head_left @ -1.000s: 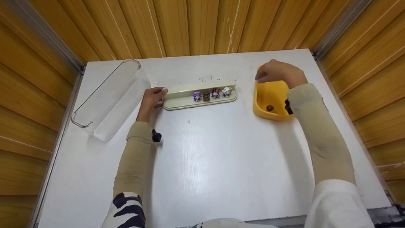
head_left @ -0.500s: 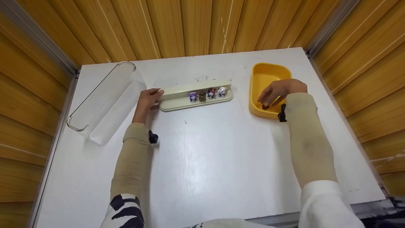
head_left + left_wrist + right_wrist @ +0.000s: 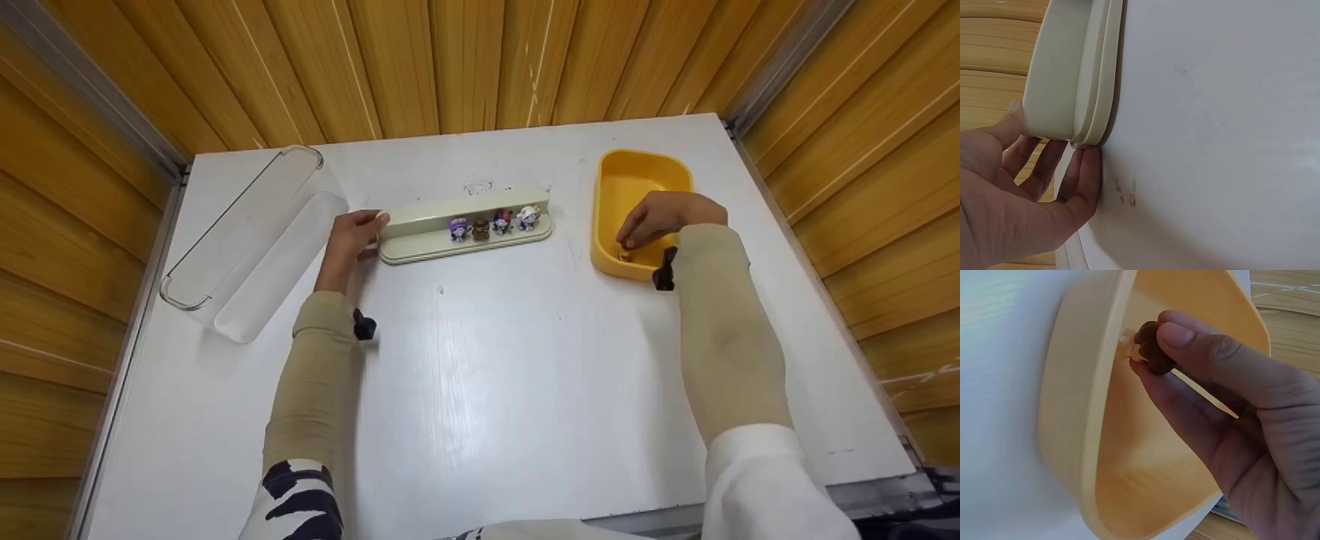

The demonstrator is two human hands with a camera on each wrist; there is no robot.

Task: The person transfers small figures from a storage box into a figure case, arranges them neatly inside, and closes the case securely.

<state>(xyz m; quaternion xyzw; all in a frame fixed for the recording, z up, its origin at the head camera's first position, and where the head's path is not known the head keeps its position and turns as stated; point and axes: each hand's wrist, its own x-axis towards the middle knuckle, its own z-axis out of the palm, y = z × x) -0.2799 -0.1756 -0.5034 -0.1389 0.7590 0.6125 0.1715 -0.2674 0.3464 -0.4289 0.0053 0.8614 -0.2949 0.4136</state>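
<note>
My right hand (image 3: pixel 664 214) reaches inside the yellow bin (image 3: pixel 606 251) and pinches a small figurine (image 3: pixel 1154 349) between thumb and fingers. The figurine has a brown top and a pale, shiny lower part, seen in the right wrist view. At the left end of the cream display tray (image 3: pixel 420 247), my left hand (image 3: pixel 351 236) grips the corner, thumb on the raised back and fingers at the end edge. On the tray's right half stand a purple figurine (image 3: pixel 458 229), a brown figurine (image 3: pixel 481 229), a red-and-dark figurine (image 3: pixel 502 222) and a white figurine (image 3: pixel 528 217) in a row.
A clear cover (image 3: pixel 262 277) with a metallic-looking rim lies slantwise at the far left of the white table (image 3: pixel 465 390). Ridged wood-patterned walls (image 3: pixel 465 67) enclose the back and both sides.
My right hand has come down from the bin's far rim into its near part and taken hold of the figurine lying there. My left hand stays on the tray's end.
</note>
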